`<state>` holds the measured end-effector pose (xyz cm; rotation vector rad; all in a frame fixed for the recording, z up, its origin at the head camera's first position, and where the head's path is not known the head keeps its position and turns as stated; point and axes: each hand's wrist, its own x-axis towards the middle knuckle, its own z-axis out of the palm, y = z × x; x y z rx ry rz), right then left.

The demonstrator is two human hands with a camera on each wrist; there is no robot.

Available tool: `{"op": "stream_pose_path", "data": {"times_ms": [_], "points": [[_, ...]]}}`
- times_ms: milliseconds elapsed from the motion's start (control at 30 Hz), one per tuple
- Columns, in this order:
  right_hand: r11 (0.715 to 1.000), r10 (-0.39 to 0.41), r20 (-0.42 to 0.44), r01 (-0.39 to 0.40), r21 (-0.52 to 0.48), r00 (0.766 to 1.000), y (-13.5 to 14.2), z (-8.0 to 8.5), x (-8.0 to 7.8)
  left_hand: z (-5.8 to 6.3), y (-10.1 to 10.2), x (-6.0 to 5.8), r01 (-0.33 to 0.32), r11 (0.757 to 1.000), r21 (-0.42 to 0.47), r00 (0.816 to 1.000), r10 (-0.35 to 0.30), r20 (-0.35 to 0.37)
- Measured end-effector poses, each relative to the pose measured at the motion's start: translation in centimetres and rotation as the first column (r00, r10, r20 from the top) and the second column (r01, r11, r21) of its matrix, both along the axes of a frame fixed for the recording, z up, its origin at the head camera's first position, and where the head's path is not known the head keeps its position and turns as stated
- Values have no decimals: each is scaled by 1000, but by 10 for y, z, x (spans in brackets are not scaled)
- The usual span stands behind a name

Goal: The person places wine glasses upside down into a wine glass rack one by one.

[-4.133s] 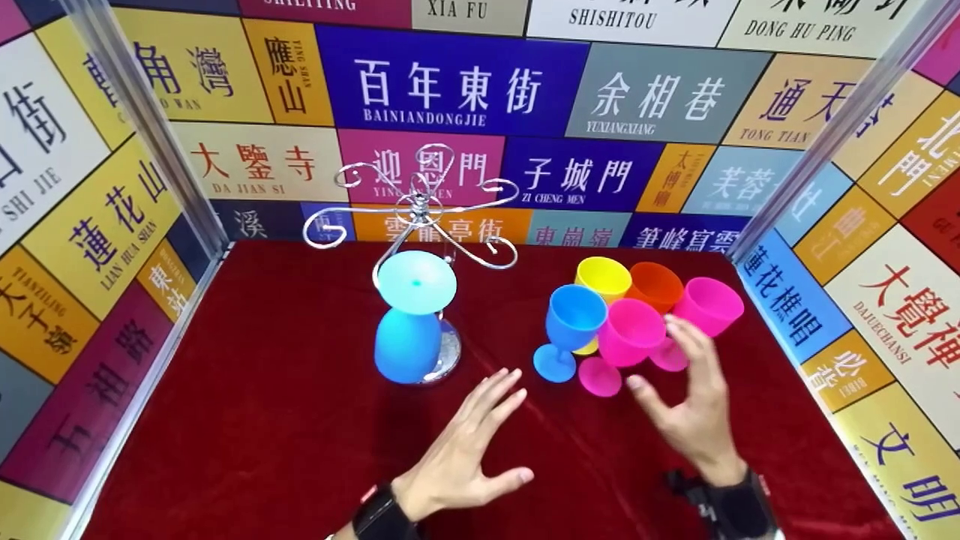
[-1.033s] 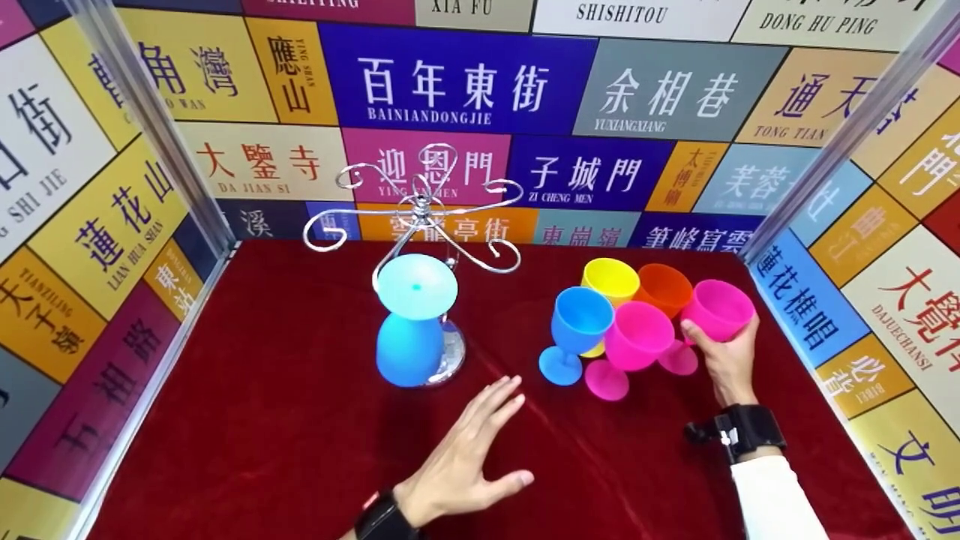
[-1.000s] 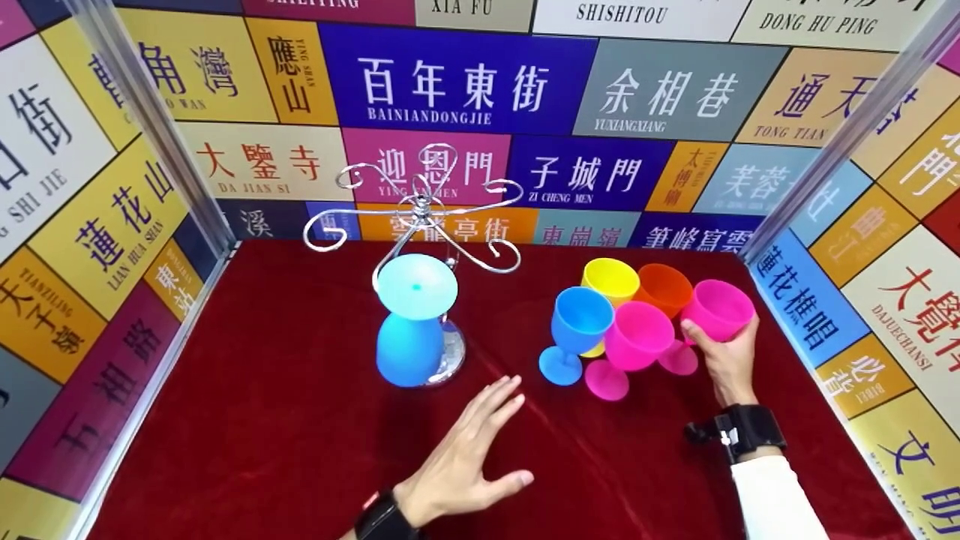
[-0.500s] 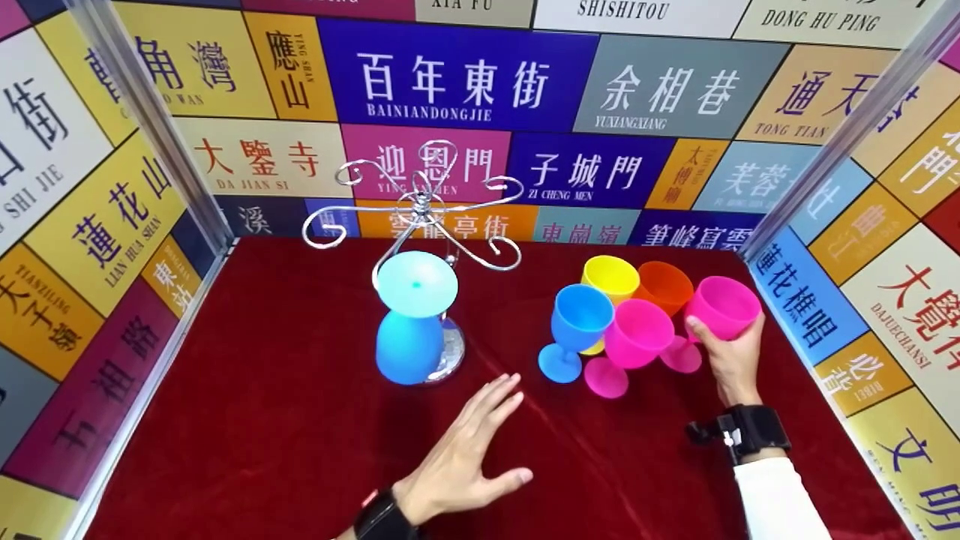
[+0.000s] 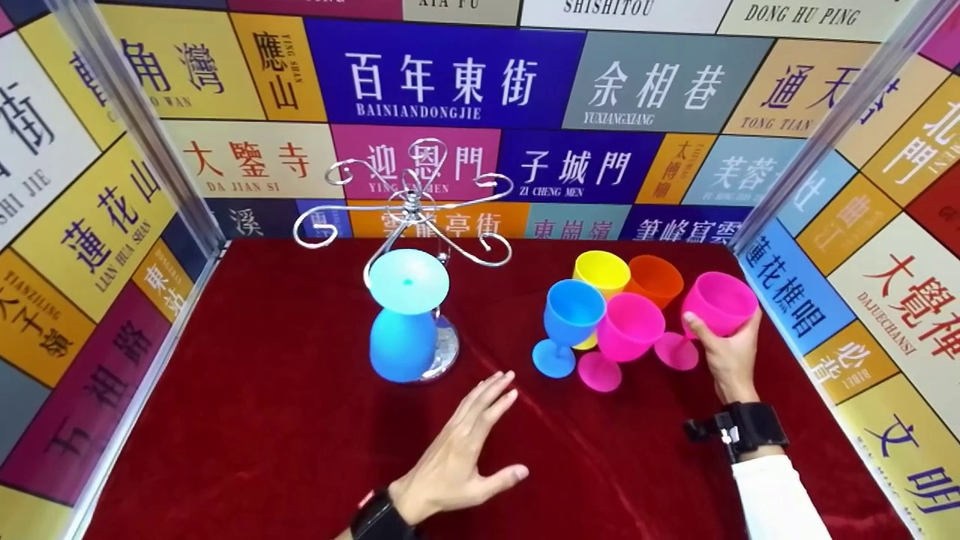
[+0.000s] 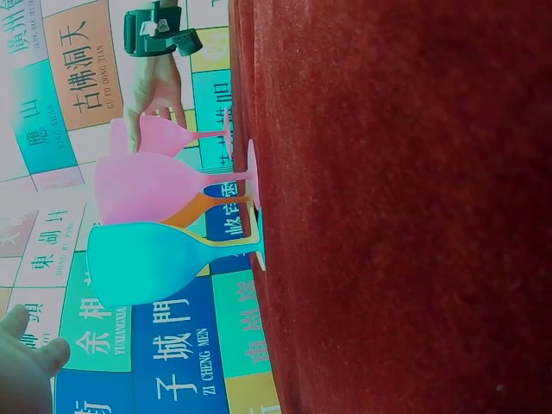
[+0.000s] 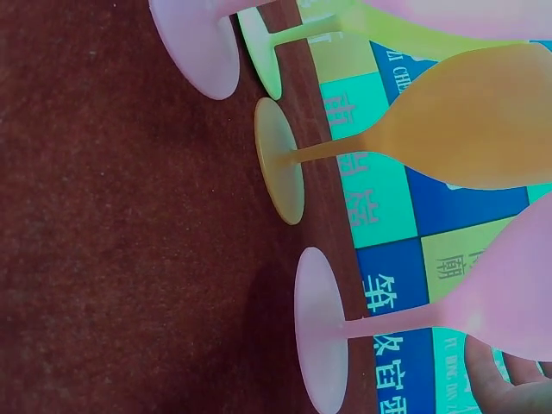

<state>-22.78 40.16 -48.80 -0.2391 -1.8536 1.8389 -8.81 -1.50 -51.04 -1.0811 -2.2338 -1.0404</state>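
My right hand (image 5: pixel 729 356) grips the bowl of a pink goblet (image 5: pixel 720 300) at the right end of a cluster of goblets. Its foot (image 7: pixel 321 332) is close over the red cloth in the right wrist view. A second pink goblet (image 5: pixel 630 326), a blue goblet (image 5: pixel 574 311), a yellow goblet (image 5: pixel 601 271) and an orange goblet (image 5: pixel 655 279) stand upright beside it. My left hand (image 5: pixel 461 450) is held over the cloth with fingers extended and thumb spread, holding nothing.
A silver wire rack (image 5: pixel 411 206) with curled arms stands at the back left on a round shiny base (image 5: pixel 448 349). An upside-down blue goblet (image 5: pixel 403 345) with a pale foot hangs on it. Printed panels (image 5: pixel 442 82) wall in the red table cloth (image 5: pixel 285 435).
My right hand has come to the rightmost pink goblet, taken hold of its bowl and shifted it slightly right, away from the others. The left hand keeps its place.
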Motion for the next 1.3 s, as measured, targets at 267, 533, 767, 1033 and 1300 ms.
{"op": "stream_pose_path", "data": {"times_ms": [267,533,767,1033,1300], "points": [[1000,1,-2,-1,-3,1000,3,-7,-4,1,-1,1,-10,1000,1,1000,10,-6],[1000,-9,-47,9,-10,999,11,-13,0,7,0,4,29,999,18,996,-28,-86],[1000,-16,-23,16,-15,1000,13,-14,6,8,1,5,38,999,23,995,-35,-93],[1000,-5,-48,4,-10,999,11,-12,6,7,-1,5,21,1000,19,997,-20,-74],[1000,-7,-52,6,-9,999,8,-6,10,5,-2,6,11,1000,23,998,-9,-64]]}}
